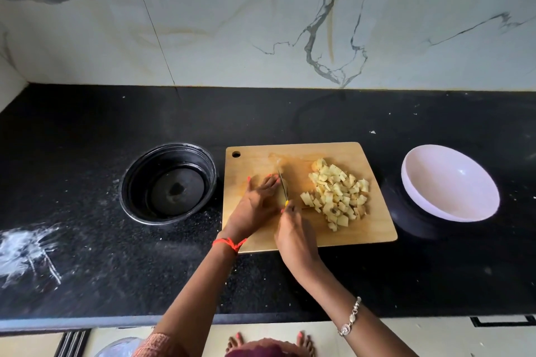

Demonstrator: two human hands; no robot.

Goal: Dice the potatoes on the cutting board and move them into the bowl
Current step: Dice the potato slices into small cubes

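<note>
A wooden cutting board [327, 153] lies on the black counter. A pile of diced potato pieces [338, 193] covers its right half. My left hand [256, 201] presses down on a piece of potato [283, 195] near the board's middle, which is mostly hidden by the fingers. My right hand [294, 230] grips a knife [283, 184] by its yellow handle, with the blade standing against that piece right beside my left fingertips. An empty white bowl [451, 182] sits on the counter to the right of the board.
A round black pan [168, 182] stands left of the board. White powder is smeared on the black counter [87, 130] at the far left. A marble wall rises behind. The counter's front edge runs along the bottom, with my feet on the floor below.
</note>
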